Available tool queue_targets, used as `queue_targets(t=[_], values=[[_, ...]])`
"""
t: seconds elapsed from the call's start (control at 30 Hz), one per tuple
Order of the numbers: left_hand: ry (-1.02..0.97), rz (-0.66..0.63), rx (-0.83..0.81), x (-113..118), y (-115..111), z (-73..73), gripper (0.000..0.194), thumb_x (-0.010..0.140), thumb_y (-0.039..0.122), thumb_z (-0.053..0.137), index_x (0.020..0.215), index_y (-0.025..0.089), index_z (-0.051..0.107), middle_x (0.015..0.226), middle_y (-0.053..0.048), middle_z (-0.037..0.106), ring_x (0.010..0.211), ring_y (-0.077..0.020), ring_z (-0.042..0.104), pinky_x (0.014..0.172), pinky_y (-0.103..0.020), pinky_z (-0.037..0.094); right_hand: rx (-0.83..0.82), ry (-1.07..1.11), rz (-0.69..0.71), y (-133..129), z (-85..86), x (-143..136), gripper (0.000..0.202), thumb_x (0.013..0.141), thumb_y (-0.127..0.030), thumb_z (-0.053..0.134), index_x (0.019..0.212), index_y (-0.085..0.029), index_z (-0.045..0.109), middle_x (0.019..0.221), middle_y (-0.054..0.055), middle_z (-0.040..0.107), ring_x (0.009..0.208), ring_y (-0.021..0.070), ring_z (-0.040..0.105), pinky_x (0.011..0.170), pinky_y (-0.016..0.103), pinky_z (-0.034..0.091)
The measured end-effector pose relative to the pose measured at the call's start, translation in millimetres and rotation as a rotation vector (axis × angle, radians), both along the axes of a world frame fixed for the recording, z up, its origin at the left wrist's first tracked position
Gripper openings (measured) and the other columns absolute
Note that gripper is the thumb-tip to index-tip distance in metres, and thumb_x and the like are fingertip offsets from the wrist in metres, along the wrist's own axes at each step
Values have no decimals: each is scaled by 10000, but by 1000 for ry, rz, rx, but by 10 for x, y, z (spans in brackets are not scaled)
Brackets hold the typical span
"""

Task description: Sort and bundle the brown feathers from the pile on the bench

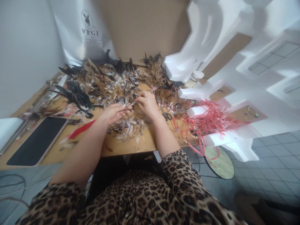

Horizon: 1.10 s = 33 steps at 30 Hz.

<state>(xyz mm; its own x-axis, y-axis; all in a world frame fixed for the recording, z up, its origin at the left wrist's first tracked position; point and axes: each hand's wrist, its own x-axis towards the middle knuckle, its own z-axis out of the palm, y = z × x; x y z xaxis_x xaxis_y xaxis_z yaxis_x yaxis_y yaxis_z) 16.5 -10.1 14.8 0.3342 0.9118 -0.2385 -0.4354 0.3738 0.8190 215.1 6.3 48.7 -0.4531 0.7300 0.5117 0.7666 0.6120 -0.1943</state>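
Observation:
Over the middle of the wooden table (133, 145), my left hand (113, 113) pinches a small greyish feather (122, 100) between thumb and fingers. My right hand (148, 103) is close beside it, its fingertips closed at the end of the same feather; exactly what they grip is too small to make out. Behind both hands spreads a large heap of brown, black and white feathers (100, 78). Loose pale feather bits (127, 126) lie below the hands. A pair of dark scissors (167, 115) rests just right of my right wrist.
A phone (37, 140) lies at the left, near a red strip (82, 129) and black feathers (75, 93). Tangled pink-red ribbons (208, 120) hang over the right edge, against white foam pieces (264, 103). A silver bag (82, 34) and a small jar (194, 78) stand behind.

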Motion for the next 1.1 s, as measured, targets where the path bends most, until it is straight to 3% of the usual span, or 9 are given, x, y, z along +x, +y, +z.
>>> queue_targets(t=[0.2, 0.37, 0.43, 0.57, 0.73, 0.87, 1.1], values=[[27, 5, 24, 18, 15, -37, 65, 739, 103, 642, 769, 58, 679, 768, -117, 702, 604, -86, 639, 510, -128, 477, 8, 51, 0, -14, -29, -46, 226, 872, -278, 450, 922, -229, 666, 1024, 78, 549, 988, 209, 448, 865, 368, 291], [13, 166, 109, 35, 45, -53, 63, 735, 122, 643, 743, 74, 682, 732, -87, 694, 592, -63, 615, 516, -116, 457, 21, 443, -46, -54, -43, -137, 224, 826, -290, 511, 976, -196, 647, 1041, 87, 563, 1001, 199, 489, 893, 345, 342], [40, 225, 140, 46, 44, -39, 64, 733, 129, 642, 726, 77, 679, 733, -85, 695, 602, -63, 613, 526, -120, 453, -103, 604, -31, -59, -70, -195, 205, 802, -328, 536, 879, -179, 655, 936, 68, 597, 886, 172, 527, 830, 311, 392], [84, 259, 163, 69, 21, 1, 78, 706, 157, 674, 708, 80, 671, 753, -94, 698, 617, -71, 617, 548, -135, 453, -559, 842, 23, -21, -200, -326, 278, 734, -430, 595, 730, -156, 635, 665, -4, 600, 611, 99, 499, 620, 235, 406], [98, 235, 170, 89, -5, 20, 114, 671, 181, 711, 700, 79, 668, 730, -91, 696, 617, -81, 623, 549, -142, 459, -825, 1176, 123, 15, -336, -454, 281, 630, -411, 694, 700, -151, 615, 635, -24, 610, 576, 71, 514, 600, 209, 403], [96, 196, 182, 87, 1, -7, 125, 682, 187, 699, 735, 76, 676, 753, -96, 702, 625, -84, 634, 538, -135, 463, -825, 1300, 123, -6, -315, -482, 277, 584, -381, 724, 649, -155, 578, 587, -45, 576, 546, 60, 489, 579, 200, 389], [114, 178, 138, 71, 31, -52, 127, 701, 186, 684, 751, 70, 671, 736, -102, 704, 597, -92, 645, 508, -133, 468, -666, 1214, 122, -13, -285, -461, 247, 636, -378, 690, 644, -157, 581, 579, -49, 545, 533, 58, 446, 551, 201, 362]])
